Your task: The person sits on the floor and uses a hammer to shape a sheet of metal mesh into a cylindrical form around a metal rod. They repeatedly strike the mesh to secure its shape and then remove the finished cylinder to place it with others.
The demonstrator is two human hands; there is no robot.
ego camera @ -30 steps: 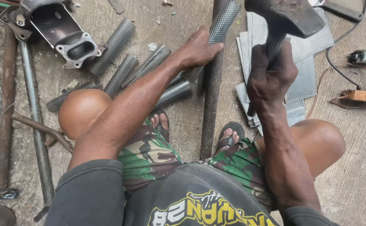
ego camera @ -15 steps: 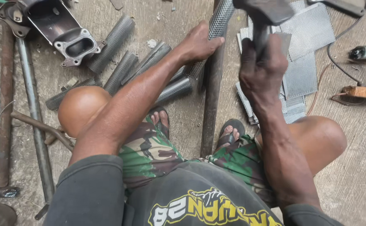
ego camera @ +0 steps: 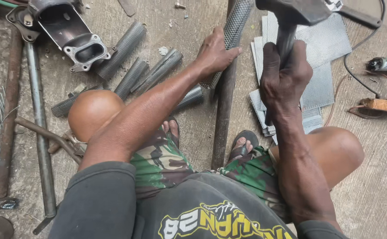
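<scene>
Now, right hand (ego camera: 285, 76): fingers curl tight around the dark handle of a hammer (ego camera: 290, 17), thumb wrapped over, no gap showing; the heavy head sits above the knuckles at the top edge of the view.
Left hand (ego camera: 214, 54): fingers close partly over a perforated metal tube (ego camera: 234, 31), thumb stretched out to the side, palm pressing it down.
Perforated metal tube: it runs up and away from the left fingers to the top edge, lying on a long dark steel bar (ego camera: 223, 115).
Long dark steel bar: it passes under the left palm and comes back toward the person, ending between the two sandalled feet.
Beside the right fingers: a stack of perforated metal sheets (ego camera: 321, 66) lies on the floor under and just outside the hammer handle.
Beyond the sheets: a black cable (ego camera: 357, 79) loops past, with a green and orange tool (ego camera: 385, 64) and an orange piece (ego camera: 385, 105) well apart from the right hand.
Outside the left fingers: several finished perforated tubes (ego camera: 133, 75) lie side by side on the concrete floor (ego camera: 184, 26), near the left forearm.
Farther out: a cast metal housing (ego camera: 72, 35) with a rectangular flange, then a grey pipe (ego camera: 38, 132) and a rusty rod (ego camera: 7, 115) lying lengthwise.
In the way: the left forearm crosses over one tube, hiding part of it.
</scene>
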